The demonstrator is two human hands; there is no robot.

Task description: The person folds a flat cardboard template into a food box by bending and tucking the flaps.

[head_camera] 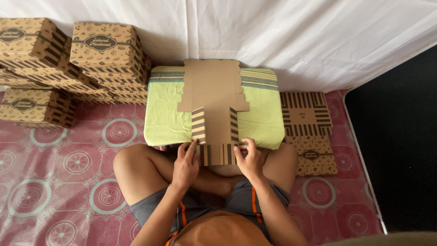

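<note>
A person is sitting cross-legged on a floor mat (59,182) of pink-red plastic printed with teal and white circles, with a white cloth backdrop (273,36) hanging behind and a dark floor (400,146) lying off to the right. A green pillow (166,114) with striped ends is resting across the knees as a work surface.

An unfolded brown cardboard box blank (214,105) is lying flat on the pillow, its long axis running straight away from the person, its scalloped end pointing toward the backdrop and its striped end overhanging the pillow's near edge. The left hand (184,166) is pinching the blank's near left corner, thumb on top. The right hand (250,161) is pinching the near right corner, fingers curled over the edge.

Assembled boxes (107,43) are standing stacked at the upper left. More flat blanks (307,120) are lying on the mat just beside the pillow's right end.
</note>
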